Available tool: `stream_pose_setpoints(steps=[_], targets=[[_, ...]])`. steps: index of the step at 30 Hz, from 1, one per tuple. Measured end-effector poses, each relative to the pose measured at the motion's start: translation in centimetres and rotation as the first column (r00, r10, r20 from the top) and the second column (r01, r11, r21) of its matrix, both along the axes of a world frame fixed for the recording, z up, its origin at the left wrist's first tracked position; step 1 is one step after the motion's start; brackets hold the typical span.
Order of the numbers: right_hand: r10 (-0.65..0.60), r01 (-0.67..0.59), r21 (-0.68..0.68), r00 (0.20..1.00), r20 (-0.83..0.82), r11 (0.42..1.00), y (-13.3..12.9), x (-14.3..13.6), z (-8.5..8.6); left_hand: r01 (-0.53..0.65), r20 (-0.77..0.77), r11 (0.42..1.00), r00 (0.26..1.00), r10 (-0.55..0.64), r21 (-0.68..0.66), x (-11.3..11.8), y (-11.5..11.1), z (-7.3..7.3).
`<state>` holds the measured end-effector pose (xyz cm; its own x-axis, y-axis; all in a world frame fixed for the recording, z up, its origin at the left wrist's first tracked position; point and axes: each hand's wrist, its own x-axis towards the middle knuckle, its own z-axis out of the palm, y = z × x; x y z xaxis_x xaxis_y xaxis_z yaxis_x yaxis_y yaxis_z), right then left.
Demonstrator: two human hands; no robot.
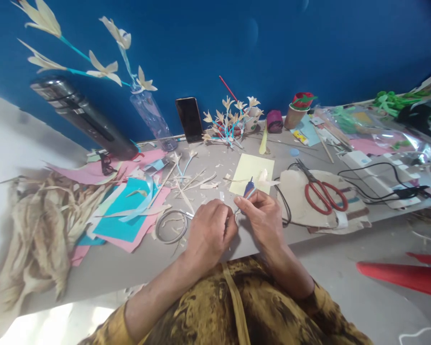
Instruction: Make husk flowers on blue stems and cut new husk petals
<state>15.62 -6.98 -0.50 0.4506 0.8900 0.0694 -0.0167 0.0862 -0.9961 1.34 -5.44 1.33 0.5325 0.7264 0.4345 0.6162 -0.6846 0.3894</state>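
My right hand (265, 218) pinches a thin light blue stem (251, 193) between thumb and fingers. Just beyond it, a pale petal-like piece (266, 178) shows over a yellow paper sheet (252, 167); whether it joins the stem is unclear. A dark blue pointed nozzle (249, 185) appears behind the fingertips. Close by on the left, my left hand (211, 230) is curled with its fingers pressed together, hiding whatever they grip. Beside that hand lies a grey ring-shaped loop (171, 226). Dry husk strips (197, 184) are scattered beyond both hands.
Red-handled scissors (323, 194) rest on a folded cloth (290, 201) at right, near a white power strip (373, 177). Husk flowers (230, 122), a phone (189, 120), a bottle (153, 117) and a flask (86, 120) stand behind. Blue paper (120, 218) and dried husks (36, 230) lie left.
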Motion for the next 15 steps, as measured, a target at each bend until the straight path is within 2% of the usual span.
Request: stream_pose_setpoints(steps=[4, 5, 7, 10, 13, 15], targets=[[-0.036, 0.036, -0.016, 0.999, 0.004, 0.999, 0.2, -0.7, -0.4, -0.043, -0.077, 0.999, 0.996, 0.042, -0.011, -0.3, 0.1, -0.1], [-0.042, 0.042, -0.018, 0.999, -0.015, 0.999, 0.3, -0.8, -0.6, -0.055, -0.093, 0.997, 0.994, 0.050, -0.058, -0.6, 0.2, -0.1], [-0.058, 0.057, -0.022, 0.995, -0.077, 0.998, 0.6, -0.8, -1.0, -0.057, -0.099, 0.970, 0.994, 0.034, -0.235, -1.6, 0.3, 0.2], [-0.083, 0.079, -0.035, 0.985, -0.149, 0.996, 1.1, -0.4, -1.4, -0.075, -0.045, 0.838, 0.997, 0.060, -0.541, -3.9, 0.6, 0.5], [-0.070, 0.065, -0.030, 0.982, -0.177, 0.997, 1.7, -0.1, -1.1, -0.173, 0.040, 0.727, 0.963, 0.266, -0.664, -5.9, 0.7, 0.6], [-0.052, 0.047, -0.029, 0.979, -0.198, 0.998, 2.0, -0.4, -0.8, -0.148, 0.142, 0.663, 0.921, 0.363, -0.734, -6.3, 0.8, 0.5]])
